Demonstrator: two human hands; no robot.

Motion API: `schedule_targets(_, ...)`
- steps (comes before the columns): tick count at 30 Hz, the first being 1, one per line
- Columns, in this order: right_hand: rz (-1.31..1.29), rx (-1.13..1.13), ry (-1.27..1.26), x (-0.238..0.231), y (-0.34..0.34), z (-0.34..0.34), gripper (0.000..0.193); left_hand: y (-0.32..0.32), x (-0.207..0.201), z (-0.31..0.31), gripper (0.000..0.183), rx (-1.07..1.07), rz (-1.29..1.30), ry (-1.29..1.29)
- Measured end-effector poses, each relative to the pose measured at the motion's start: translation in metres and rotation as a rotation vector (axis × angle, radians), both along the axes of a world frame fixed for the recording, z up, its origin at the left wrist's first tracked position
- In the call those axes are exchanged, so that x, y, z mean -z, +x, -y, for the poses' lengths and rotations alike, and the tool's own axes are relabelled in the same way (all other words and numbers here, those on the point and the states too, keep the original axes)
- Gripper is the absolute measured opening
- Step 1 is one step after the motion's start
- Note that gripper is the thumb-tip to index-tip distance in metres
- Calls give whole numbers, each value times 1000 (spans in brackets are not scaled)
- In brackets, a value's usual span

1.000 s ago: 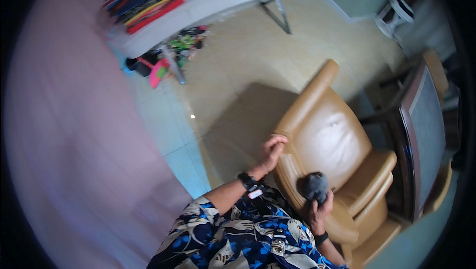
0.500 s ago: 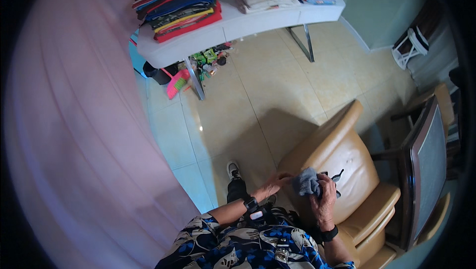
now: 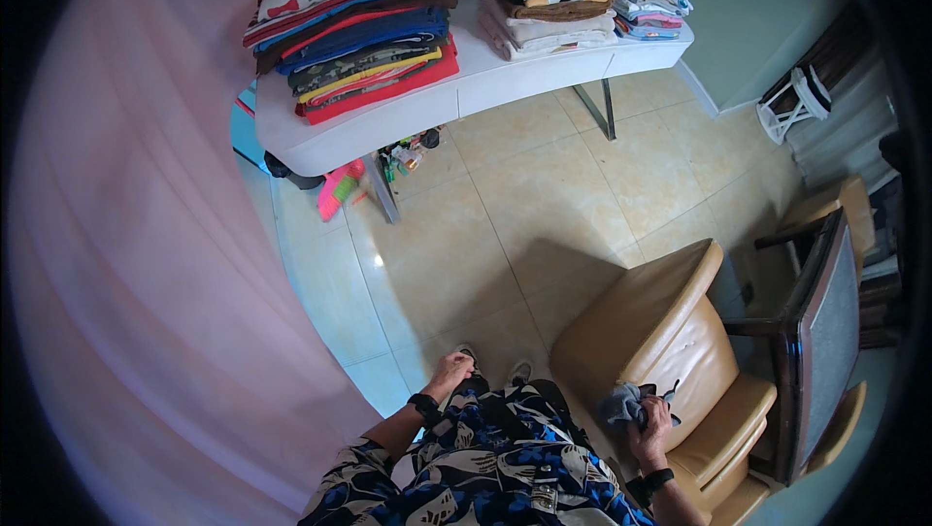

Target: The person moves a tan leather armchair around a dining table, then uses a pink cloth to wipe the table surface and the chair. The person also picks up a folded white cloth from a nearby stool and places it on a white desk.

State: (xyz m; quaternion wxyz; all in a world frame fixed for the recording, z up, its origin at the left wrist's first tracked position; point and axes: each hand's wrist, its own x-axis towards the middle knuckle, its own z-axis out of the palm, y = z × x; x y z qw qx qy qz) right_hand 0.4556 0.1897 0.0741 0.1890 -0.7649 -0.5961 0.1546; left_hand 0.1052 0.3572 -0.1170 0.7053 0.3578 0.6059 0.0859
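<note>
My right hand (image 3: pixel 651 429) is closed round a crumpled grey cloth (image 3: pixel 622 405), held against a tan leather armchair (image 3: pixel 691 363) at the lower right. A small black item (image 3: pixel 671 392), perhaps glasses, shows just past the fingers; whether it rests on the seat or is gripped too, I cannot tell. My left hand (image 3: pixel 452 371) hangs in front of my body, above one shoe, with its fingers curled and nothing visible in them. Both wrists wear dark bands.
A white curved desk (image 3: pixel 374 146) spans the top. It bears a tall stack of colourful folded clothes (image 3: pixel 364 41), brown and white folded pieces (image 3: pixel 558 2) and a smaller stack (image 3: pixel 649 7). A pink broom (image 3: pixel 338 188) lies beneath. Pink curtain (image 3: pixel 165 283) at left; dark-framed table (image 3: pixel 823 342) at right.
My left hand has drawn back from the armchair toward my body and curled. My right hand has moved slightly down with the cloth. The view has shifted, showing more of the desk.
</note>
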Motion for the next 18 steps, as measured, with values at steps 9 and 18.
schedule_targets(9, 4, 81, -92, -9, -7, -9, 41, 46, -21, -71, 29, 217, 121, 78)
schedule_targets(18, -21, 232, -239, -9, -7, -13, 42, 45, 1, -150, 28, 184, -122, -58)
